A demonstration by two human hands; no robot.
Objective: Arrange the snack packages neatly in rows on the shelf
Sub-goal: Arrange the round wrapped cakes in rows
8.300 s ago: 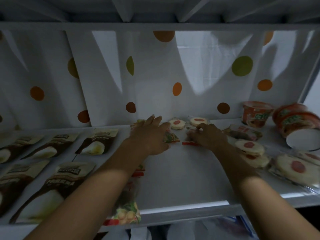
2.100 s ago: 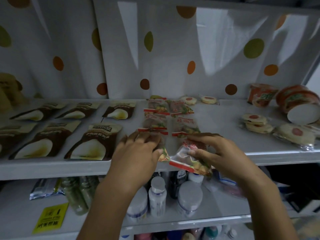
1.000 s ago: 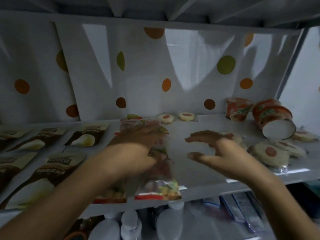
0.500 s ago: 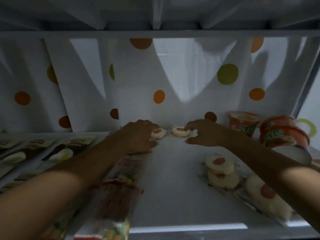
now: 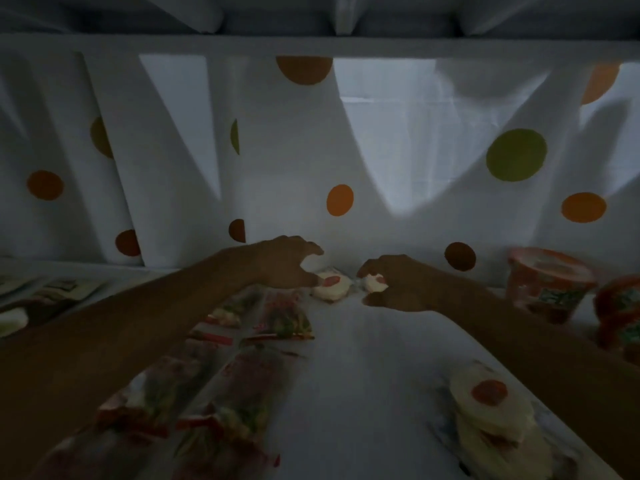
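1. Two round cakes are lying at the back of the shelf (image 5: 363, 358), against the curtain (image 5: 284, 168)
2. Left hand (image 5: 284, 265) is hovering spread open beside the left cake (image 5: 330, 287)
3. Right hand (image 5: 398, 284) is pinching the right cake (image 5: 375, 282)

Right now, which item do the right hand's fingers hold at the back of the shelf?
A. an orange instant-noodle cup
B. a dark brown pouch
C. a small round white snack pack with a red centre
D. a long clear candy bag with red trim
C: the right hand pinches a small round white snack pack with a red centre near the polka-dot backdrop; the orange instant-noodle cup stands untouched.
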